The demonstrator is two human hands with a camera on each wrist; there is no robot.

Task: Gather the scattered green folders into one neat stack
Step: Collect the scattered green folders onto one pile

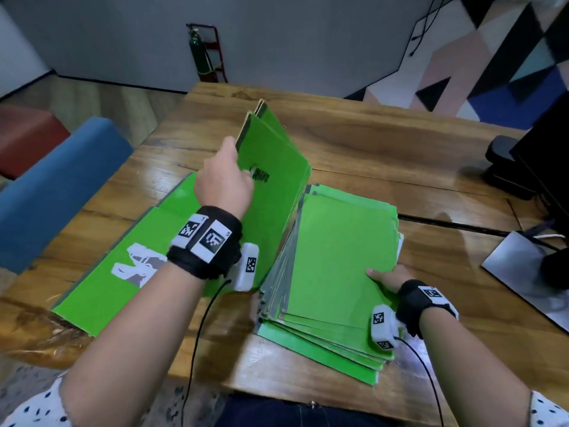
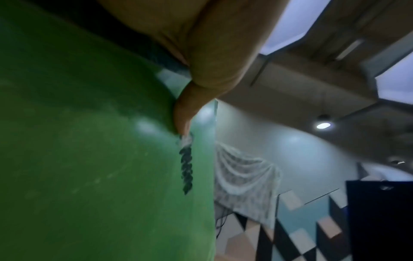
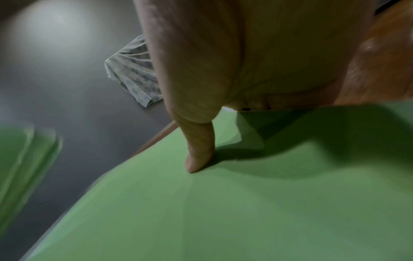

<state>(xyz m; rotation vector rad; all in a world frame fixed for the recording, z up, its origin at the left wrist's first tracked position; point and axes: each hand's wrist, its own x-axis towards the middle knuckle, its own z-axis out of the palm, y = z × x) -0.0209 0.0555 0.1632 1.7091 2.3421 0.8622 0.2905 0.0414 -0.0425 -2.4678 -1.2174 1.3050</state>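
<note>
A thick, fanned stack of green folders (image 1: 335, 272) lies on the wooden table (image 1: 385, 149) at front centre. My right hand (image 1: 386, 277) grips its near right edge, thumb on top; the right wrist view shows that thumb (image 3: 198, 155) pressing the top folder (image 3: 245, 211). My left hand (image 1: 226, 177) pinches the upper left edge of a few green folders (image 1: 274, 177) held up on edge, tilted above the stack's left side. In the left wrist view its thumb (image 2: 185, 113) lies on the raised folder (image 2: 89, 159). One open folder (image 1: 123, 260) with a torn white label lies flat at left.
A blue bench (image 1: 58, 186) and a red seat (image 1: 24, 137) stand left of the table. A black monitor (image 1: 545, 143) and its silver base plate (image 1: 523, 269) occupy the right side. A green cylinder on a red cart (image 1: 204, 53) stands by the far wall.
</note>
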